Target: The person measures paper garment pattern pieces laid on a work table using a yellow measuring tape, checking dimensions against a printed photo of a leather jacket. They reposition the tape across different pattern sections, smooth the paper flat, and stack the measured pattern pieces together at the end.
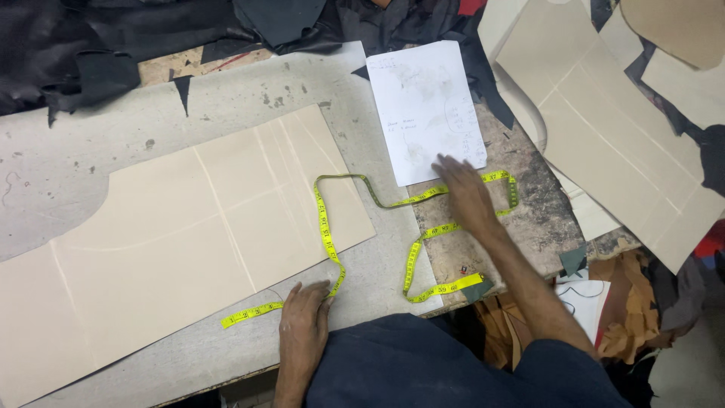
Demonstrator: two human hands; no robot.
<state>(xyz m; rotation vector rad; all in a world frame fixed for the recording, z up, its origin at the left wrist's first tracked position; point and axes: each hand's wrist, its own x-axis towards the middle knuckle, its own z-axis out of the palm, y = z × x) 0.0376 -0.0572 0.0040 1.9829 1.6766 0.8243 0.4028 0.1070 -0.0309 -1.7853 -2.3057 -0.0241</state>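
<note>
While the yellow tape measure (411,253) lies in loose loops over the worktop (91,151), neither hand has closed on it. Left hand (303,321) rests flat at the near edge, fingers spread and open, fingertips touching the tape where it leaves the big cream card pattern (166,242). Right hand (468,198) is stretched forward, palm down, open, lying over the far loop of tape just below a white sheet of paper (427,106) with faint handwriting; nothing gripped there either.

Judgement on progress: pattern laid out flat, tape out but slack and winding, not pulled straight along any edge, so measuring looks barely begun or paused. No marking tool in view.

Around: dark leather pieces (113,38) heaped along the far side, more cream card patterns (604,128) stacked at the right, tan offcuts (627,317) below them.
</note>
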